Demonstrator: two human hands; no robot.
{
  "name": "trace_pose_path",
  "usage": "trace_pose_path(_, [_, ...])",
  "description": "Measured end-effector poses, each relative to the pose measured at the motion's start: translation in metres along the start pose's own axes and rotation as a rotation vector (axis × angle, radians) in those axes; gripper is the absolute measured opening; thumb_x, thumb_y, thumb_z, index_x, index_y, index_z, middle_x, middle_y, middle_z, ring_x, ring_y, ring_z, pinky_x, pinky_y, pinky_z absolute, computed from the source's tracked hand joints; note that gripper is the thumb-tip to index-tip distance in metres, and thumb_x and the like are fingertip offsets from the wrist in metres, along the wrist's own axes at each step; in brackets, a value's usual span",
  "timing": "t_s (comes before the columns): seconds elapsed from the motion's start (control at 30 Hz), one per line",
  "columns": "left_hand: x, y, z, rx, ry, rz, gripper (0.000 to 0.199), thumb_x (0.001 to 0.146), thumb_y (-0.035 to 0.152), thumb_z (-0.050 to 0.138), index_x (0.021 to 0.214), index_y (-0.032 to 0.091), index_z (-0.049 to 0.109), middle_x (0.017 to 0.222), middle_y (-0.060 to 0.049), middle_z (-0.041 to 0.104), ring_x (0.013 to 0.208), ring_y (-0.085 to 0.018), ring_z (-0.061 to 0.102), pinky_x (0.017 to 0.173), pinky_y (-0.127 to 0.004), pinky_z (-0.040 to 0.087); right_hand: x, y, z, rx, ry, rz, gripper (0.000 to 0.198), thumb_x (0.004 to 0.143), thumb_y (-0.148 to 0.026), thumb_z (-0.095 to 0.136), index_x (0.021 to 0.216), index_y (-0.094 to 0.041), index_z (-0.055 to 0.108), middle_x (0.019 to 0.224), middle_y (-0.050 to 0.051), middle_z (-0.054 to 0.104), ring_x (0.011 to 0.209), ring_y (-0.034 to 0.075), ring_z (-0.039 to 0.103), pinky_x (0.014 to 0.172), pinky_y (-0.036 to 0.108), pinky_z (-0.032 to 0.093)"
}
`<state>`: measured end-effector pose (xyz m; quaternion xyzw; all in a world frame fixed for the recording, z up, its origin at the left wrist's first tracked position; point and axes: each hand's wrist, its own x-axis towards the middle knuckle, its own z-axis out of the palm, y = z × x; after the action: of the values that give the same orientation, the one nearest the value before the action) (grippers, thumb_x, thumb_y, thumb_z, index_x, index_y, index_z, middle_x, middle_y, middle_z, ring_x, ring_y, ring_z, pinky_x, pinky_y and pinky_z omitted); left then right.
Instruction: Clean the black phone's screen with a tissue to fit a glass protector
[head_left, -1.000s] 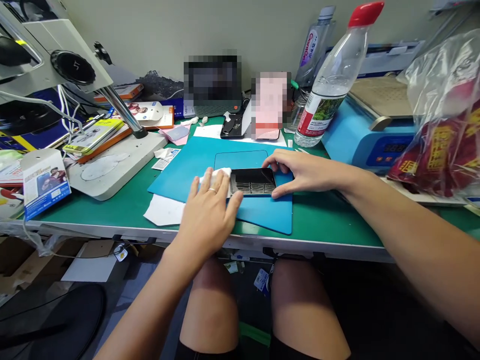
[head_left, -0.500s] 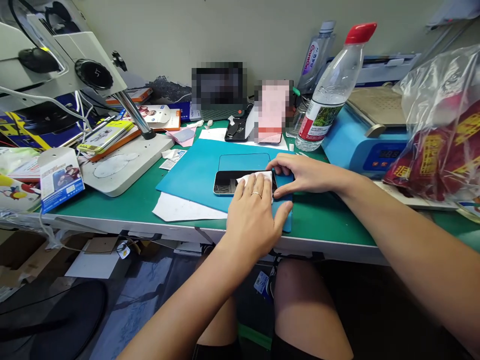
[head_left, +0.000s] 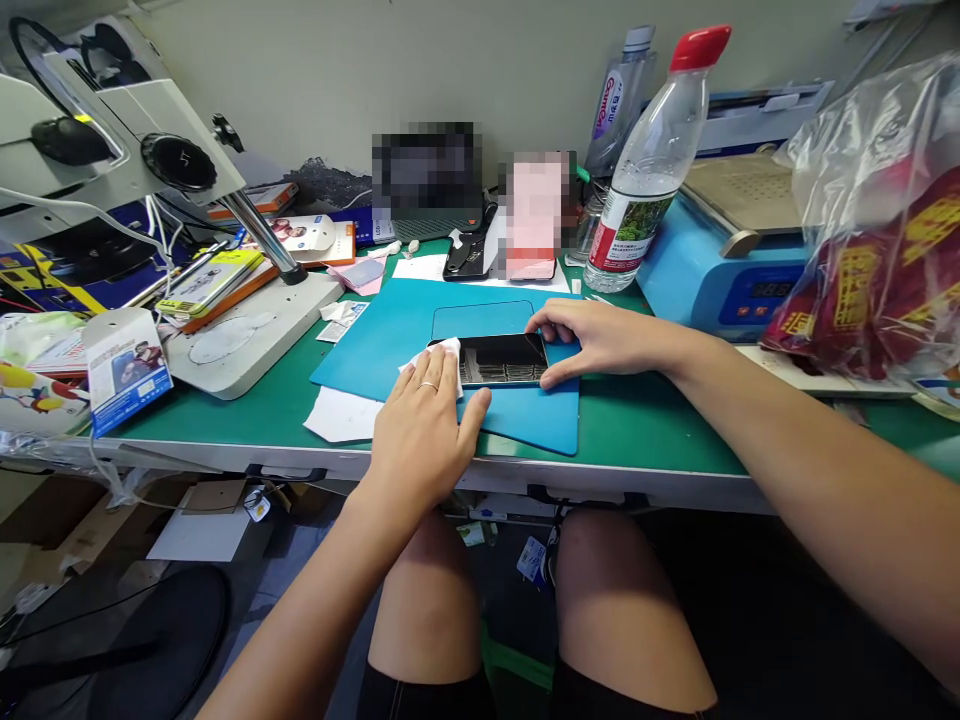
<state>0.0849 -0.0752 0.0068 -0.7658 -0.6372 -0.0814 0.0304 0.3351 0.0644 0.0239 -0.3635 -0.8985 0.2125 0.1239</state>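
Observation:
A smartphone (head_left: 504,362) with a dark, glossy screen lies flat on the blue mat (head_left: 375,345). Over its left end my left hand (head_left: 420,430) presses a white wipe (head_left: 452,352), fingers stretched flat and a ring on one of them. The wipe covers that end of the screen. My right hand (head_left: 592,340) grips the phone's right end, thumb at the near edge and fingers at the far edge. Just behind the phone, a thin clear sheet with a dark outline (head_left: 484,305) rests on the mat.
A microscope stand (head_left: 247,350) occupies the left, near packets and boxes. Behind the mat are a black phone (head_left: 466,258) and a pink-screened phone (head_left: 534,235). A red-capped bottle (head_left: 637,200), a blue heating device (head_left: 690,270) and a plastic bag (head_left: 870,250) stand on the right.
My left hand has slid the wipe leftward along the screen to the phone's left end, uncovering the middle and right. My right hand keeps its grip on the right end.

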Motion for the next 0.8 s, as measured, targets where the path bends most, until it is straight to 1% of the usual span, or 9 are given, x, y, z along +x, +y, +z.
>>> trace_pose_path(0.17, [0.024,0.006,0.003,-0.006,0.003,-0.018,0.069,0.114,0.049,0.031,0.162,0.000,0.042,0.168,-0.022,0.044,0.159,-0.033,0.039,0.130,-0.046,0.030,0.000,-0.002,0.000,-0.004,-0.005,0.000,0.078,0.065,-0.079,0.082,0.115,-0.021,0.070,0.097,0.008,0.067,0.082,0.025,0.059,0.073,0.036,0.045])
trace_pose_path(0.33, [0.028,0.015,0.003,-0.006,0.015,-0.034,0.075,0.113,0.053,0.035,0.162,-0.005,0.039,0.168,-0.026,0.042,0.159,-0.038,0.037,0.130,-0.050,0.029,-0.001,-0.004,-0.002,-0.028,-0.022,-0.005,0.080,0.064,-0.079,0.082,0.115,-0.019,0.070,0.098,0.008,0.066,0.084,0.026,0.059,0.073,0.037,0.045])
trace_pose_path(0.47, [0.031,0.040,0.004,-0.035,0.017,0.021,0.078,0.112,0.055,0.036,0.159,-0.007,0.042,0.165,-0.028,0.045,0.158,-0.039,0.039,0.129,-0.050,0.031,-0.003,-0.003,-0.004,-0.033,-0.040,-0.038,0.078,0.070,-0.077,0.079,0.120,-0.019,0.069,0.100,0.008,0.066,0.084,0.025,0.059,0.074,0.037,0.047])
trace_pose_path(0.57, [0.035,0.065,0.005,-0.066,0.019,0.087,0.082,0.111,0.061,0.034,0.160,-0.005,0.042,0.165,-0.026,0.045,0.157,-0.037,0.040,0.129,-0.047,0.032,-0.005,-0.001,-0.005,-0.023,-0.058,-0.049,0.073,0.075,-0.073,0.077,0.123,-0.018,0.068,0.102,0.009,0.066,0.086,0.025,0.059,0.075,0.037,0.048])
trace_pose_path(0.63, [0.037,0.078,0.006,-0.080,0.023,0.115,0.085,0.111,0.063,0.032,0.161,-0.005,0.041,0.166,-0.026,0.043,0.158,-0.036,0.039,0.129,-0.047,0.032,-0.006,-0.001,-0.006,-0.011,-0.064,-0.040,0.071,0.075,-0.071,0.077,0.124,-0.019,0.068,0.103,0.009,0.065,0.086,0.024,0.058,0.076,0.037,0.049])
trace_pose_path(0.7, [0.036,0.083,0.007,-0.086,0.026,0.132,0.085,0.111,0.063,0.031,0.161,-0.005,0.040,0.167,-0.025,0.042,0.158,-0.036,0.039,0.129,-0.047,0.032,-0.007,-0.001,-0.007,0.006,-0.073,-0.026,0.070,0.076,-0.071,0.077,0.123,-0.019,0.067,0.104,0.008,0.064,0.087,0.024,0.057,0.076,0.037,0.049])
trace_pose_path(0.8, [0.028,0.079,0.009,-0.092,0.038,0.160,0.082,0.112,0.062,0.029,0.163,-0.002,0.039,0.169,-0.022,0.040,0.160,-0.034,0.036,0.130,-0.048,0.032,-0.007,-0.001,-0.008,0.020,-0.085,-0.009,0.074,0.075,-0.074,0.076,0.123,-0.018,0.067,0.104,0.009,0.063,0.088,0.024,0.057,0.078,0.038,0.049])
